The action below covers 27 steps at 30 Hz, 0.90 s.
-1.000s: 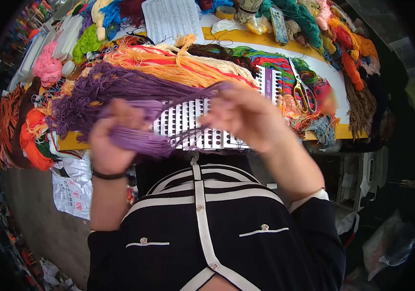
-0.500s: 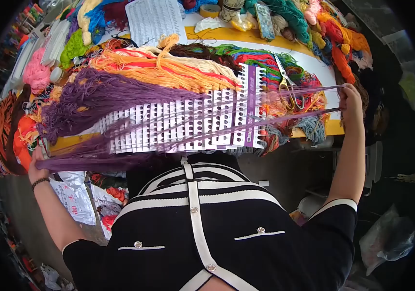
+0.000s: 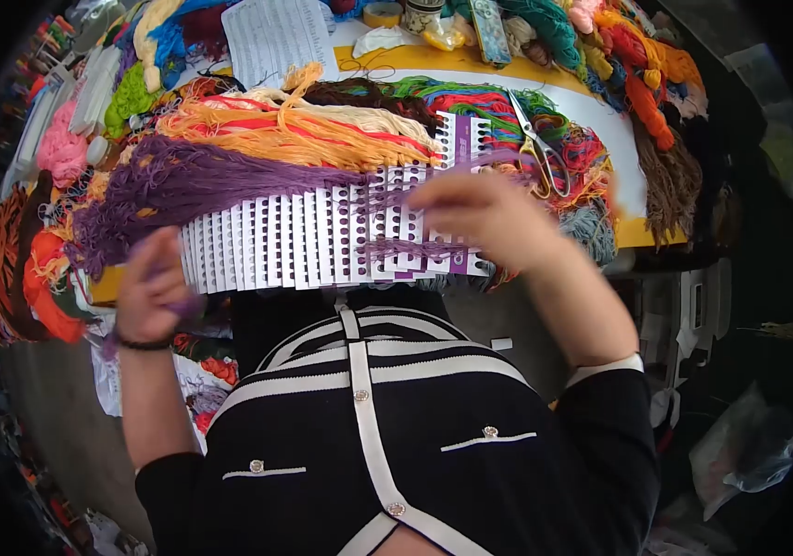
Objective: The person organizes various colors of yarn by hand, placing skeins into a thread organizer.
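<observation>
A person is sitting at a table (image 3: 626, 190) piled with coloured yarn. The left hand (image 3: 151, 283) is gripping purple threads (image 3: 183, 304) at the near left edge. The right hand (image 3: 489, 218) is hovering, blurred, over the right part of a white punched card (image 3: 304, 246); its grip cannot be told. A purple bundle (image 3: 202, 181) is lying just beyond the card, and scissors (image 3: 540, 148) far right.

You wore a black knitted top (image 3: 434, 408) with white stripes across the chest and a white band down the front, which carried small round buttons (image 3: 356, 395). The right sleeve ended in a white cuff (image 3: 605, 369). A dark bracelet (image 3: 142, 345) sat below your left hand (image 3: 151, 287).
</observation>
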Motion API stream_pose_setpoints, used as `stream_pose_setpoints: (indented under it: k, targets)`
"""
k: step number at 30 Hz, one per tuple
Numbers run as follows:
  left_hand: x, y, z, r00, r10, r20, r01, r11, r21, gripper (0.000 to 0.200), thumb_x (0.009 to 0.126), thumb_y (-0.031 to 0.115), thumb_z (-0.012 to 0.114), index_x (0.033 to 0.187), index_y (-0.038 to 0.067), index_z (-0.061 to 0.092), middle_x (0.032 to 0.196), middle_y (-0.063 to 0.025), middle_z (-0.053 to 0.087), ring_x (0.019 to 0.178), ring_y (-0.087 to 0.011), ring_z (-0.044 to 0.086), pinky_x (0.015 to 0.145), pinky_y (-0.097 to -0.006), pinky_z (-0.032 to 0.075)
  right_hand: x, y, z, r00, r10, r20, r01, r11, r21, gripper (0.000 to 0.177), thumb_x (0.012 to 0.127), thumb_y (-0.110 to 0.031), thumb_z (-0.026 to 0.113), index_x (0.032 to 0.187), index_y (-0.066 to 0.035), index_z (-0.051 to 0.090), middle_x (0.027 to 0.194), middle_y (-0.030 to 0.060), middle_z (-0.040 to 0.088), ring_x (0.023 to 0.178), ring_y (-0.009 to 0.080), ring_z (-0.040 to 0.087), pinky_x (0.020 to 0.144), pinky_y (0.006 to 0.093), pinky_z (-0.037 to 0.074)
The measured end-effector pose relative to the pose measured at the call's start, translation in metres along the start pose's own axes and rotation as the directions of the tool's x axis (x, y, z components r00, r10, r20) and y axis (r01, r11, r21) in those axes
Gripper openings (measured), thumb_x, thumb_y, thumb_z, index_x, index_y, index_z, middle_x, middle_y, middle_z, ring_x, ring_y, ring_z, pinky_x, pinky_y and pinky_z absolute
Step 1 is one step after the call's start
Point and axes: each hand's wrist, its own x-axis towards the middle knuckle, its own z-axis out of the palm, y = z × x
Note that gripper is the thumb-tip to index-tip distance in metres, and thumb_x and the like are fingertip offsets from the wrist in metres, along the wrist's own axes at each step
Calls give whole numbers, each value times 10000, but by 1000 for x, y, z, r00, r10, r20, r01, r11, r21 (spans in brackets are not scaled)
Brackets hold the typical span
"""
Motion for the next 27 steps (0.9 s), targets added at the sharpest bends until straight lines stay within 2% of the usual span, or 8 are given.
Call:
stream_pose_setpoints:
  k: [6,9,13,15,19,22,24,27]
  targets:
    - [44,-99,114,955,-293,34,231,813,534,422,973,355,367,1085,7,578,657,20,486,479,-36,393,440,-156,273,0,-5,78,863,-493,110,477,723,-500,143,790,7,604,933,17,593,846,137,632,807,223,639,718,330,497]
    - [45,-97,117,905,-400,147,283,822,494,352,961,328,426,1000,24,600,679,16,509,489,-38,409,445,-166,284,-3,-3,64,949,-302,-90,288,948,-137,118,806,69,574,913,19,582,787,91,609,738,151,613,653,267,485]
    - [49,-108,117,920,73,385,-369,491,789,231,923,236,531,914,19,606,665,2,514,505,-51,435,476,-192,343,-5,2,50,941,-338,-8,311,874,-373,84,832,19,588,916,17,584,877,57,618,800,157,603,736,282,476]
    - [54,-118,114,705,301,642,-697,130,705,160,903,149,556,894,-2,607,652,-14,552,507,-66,465,490,-222,389,-8,9,43,845,-532,63,529,847,51,95,853,-18,567,943,2,589,938,69,609,853,186,586,861,335,430]
    - [49,-112,109,956,64,285,-284,437,853,162,909,139,538,918,8,633,715,-21,596,507,-54,477,475,-208,396,-48,-3,2,915,-392,-95,313,542,780,203,832,-278,637,866,-114,522,702,8,485,733,164,536,829,382,435]
    - [44,-75,100,968,147,204,-251,565,786,207,919,147,503,1036,21,619,873,-48,645,492,-27,424,426,-160,318,-87,-19,-86,654,-376,-657,566,819,95,206,878,-233,590,912,-34,554,656,-26,446,559,71,394,532,218,323]
    - [43,-49,100,945,294,140,-312,692,651,244,922,132,480,1114,13,575,985,-83,648,483,-22,387,423,-144,282,-101,-14,-138,195,-439,-877,202,893,-403,184,889,-164,575,962,1,607,693,2,528,598,50,445,546,188,352]
    - [52,-33,123,942,294,165,-325,666,671,258,926,118,462,1140,-2,544,1048,-103,636,509,-13,389,435,-125,276,-81,-18,-121,216,-656,-723,-60,731,-680,168,873,-126,590,963,3,650,776,39,619,669,70,530,606,200,415]
